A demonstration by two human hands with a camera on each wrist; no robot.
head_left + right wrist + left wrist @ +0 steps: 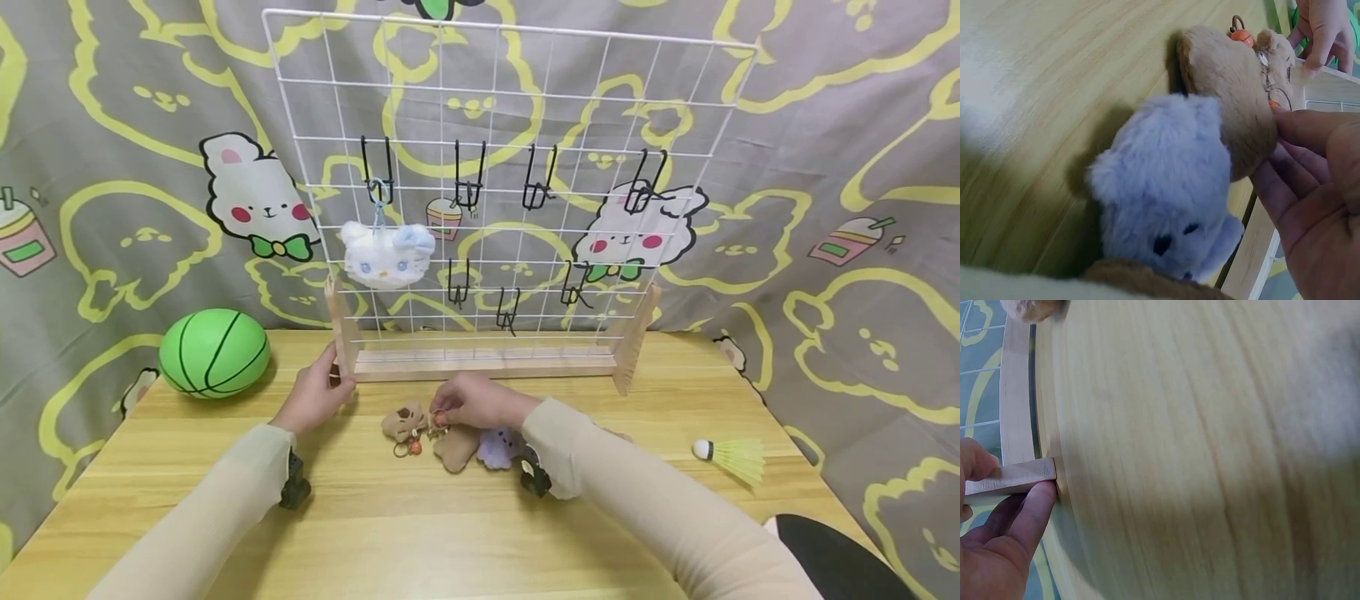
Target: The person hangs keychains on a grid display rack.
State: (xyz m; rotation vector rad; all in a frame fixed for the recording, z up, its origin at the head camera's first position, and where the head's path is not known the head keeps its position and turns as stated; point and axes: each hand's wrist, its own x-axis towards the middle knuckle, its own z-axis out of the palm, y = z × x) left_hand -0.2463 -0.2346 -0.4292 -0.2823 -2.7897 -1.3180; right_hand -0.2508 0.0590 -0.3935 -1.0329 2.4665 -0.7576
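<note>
My left hand (313, 396) grips the left wooden foot (1013, 478) of a white wire grid rack (480, 25), thumb on one side and fingers on the other. My right hand (480, 402) pinches the cord and orange bell of a brown plush keychain (456, 452), its fingers against the plush in the right wrist view. Left of it lies another brown plush keychain (405, 422) with a metal ring and orange bell. A lilac plush (1160, 169) lies beside the held one, close to my right wrist.
A white cat-face plush (386, 257) hangs by a blue strap from the upper left hook. Several black hooks (536, 196) sit on the grid. A green ball (214, 353) stands at the left, a yellow shuttlecock (731, 457) at the right. A black object (832, 558) lies front right.
</note>
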